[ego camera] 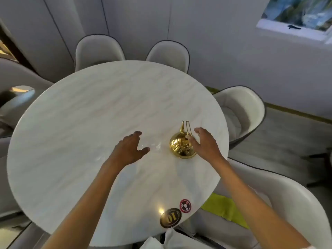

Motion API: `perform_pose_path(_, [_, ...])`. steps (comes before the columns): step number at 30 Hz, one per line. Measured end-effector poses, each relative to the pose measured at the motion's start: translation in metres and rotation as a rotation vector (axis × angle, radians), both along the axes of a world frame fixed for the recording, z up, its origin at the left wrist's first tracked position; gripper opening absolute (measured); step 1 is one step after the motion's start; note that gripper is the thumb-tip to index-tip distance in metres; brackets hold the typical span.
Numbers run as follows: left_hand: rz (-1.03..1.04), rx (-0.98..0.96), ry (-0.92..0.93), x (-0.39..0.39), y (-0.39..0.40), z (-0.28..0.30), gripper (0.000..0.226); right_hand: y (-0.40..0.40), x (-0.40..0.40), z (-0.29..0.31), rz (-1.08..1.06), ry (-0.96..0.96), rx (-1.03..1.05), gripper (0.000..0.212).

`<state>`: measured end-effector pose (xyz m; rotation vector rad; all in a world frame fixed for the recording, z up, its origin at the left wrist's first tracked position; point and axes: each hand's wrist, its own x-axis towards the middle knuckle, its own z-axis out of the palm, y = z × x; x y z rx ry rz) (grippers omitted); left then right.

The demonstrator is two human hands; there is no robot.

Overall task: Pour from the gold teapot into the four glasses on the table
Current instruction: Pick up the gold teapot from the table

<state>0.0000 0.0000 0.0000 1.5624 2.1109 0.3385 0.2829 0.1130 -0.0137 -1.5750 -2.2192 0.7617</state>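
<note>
So there's a gold teapot (182, 145) sitting upright on a round white marble-look bench (89, 114), over toward the bench's right edge. Its lid is on, so no telling what's inside. The spout points away from the person and the thin wire handle stands straight up over the lid.

The glasses are super hard to make out. There's just a faint glassy glint (156, 145) on the bench right beside the teapot, on its left, between the two hands. Can't count them or tell if anything's in them, too blurry.

Labels: two round stickers near the bench edge closest to the person, well back from the teapot. One is a dark sticker (170, 218) with gold figures that read like "10" seen upside down, plus some tiny writing I can't read. Just beside it is a red and black sticker (185, 205) with small white dots, no legible text.

The right hand (204, 143) is just right of the teapot, fingers spread and loosely curled, holding nothing. Its thumb looks to be right up against the wire handle, but I can't tell if it's actually touching. The left hand (130, 147) hovers palm-down to the left of the teapot, on the far side of that glint, also spread wide and empty, clearly apart from the pot.

Pale padded chairs (168, 53) ring the bench, and something lime green (222, 207) lies on the seat nearest the teapot's side.
</note>
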Motion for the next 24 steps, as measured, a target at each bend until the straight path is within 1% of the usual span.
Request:
perform_pose_path(3, [0.001, -0.036, -0.064, 0.028, 0.028, -0.012, 0.069, 0.028, 0.018, -0.022, -0.108, 0.050, -0.068, 0.054])
perform_pose_path(4, [0.000, -0.061, -0.083, 0.037, 0.034, -0.016, 0.067, 0.034, 0.019, -0.027, -0.140, 0.048, -0.126, 0.053])
perform_pose_path(8, [0.016, -0.113, -0.134, 0.066, 0.053, -0.043, 0.057, 0.065, 0.016, -0.064, -0.200, 0.059, -0.276, 0.055])
perform_pose_path(10, [0.017, -0.142, -0.164, 0.077, 0.055, -0.058, 0.054, 0.075, 0.008, -0.081, -0.221, 0.124, -0.392, 0.056])
perform_pose_path(13, [0.021, -0.186, -0.224, 0.083, 0.057, -0.077, 0.051, 0.085, -0.007, -0.097, -0.281, 0.288, -0.533, 0.050])
perform_pose_path(16, [0.004, -0.217, -0.228, 0.081, 0.060, -0.089, 0.050, 0.094, -0.018, -0.110, -0.310, 0.389, -0.577, 0.034])
perform_pose_path(21, [-0.013, -0.196, -0.246, 0.075, 0.068, -0.101, 0.049, 0.098, -0.032, -0.118, -0.337, 0.518, -0.644, 0.036])
perform_pose_path(24, [-0.013, -0.177, -0.267, 0.074, 0.073, -0.107, 0.048, 0.099, -0.041, -0.123, -0.372, 0.472, -0.603, 0.041])
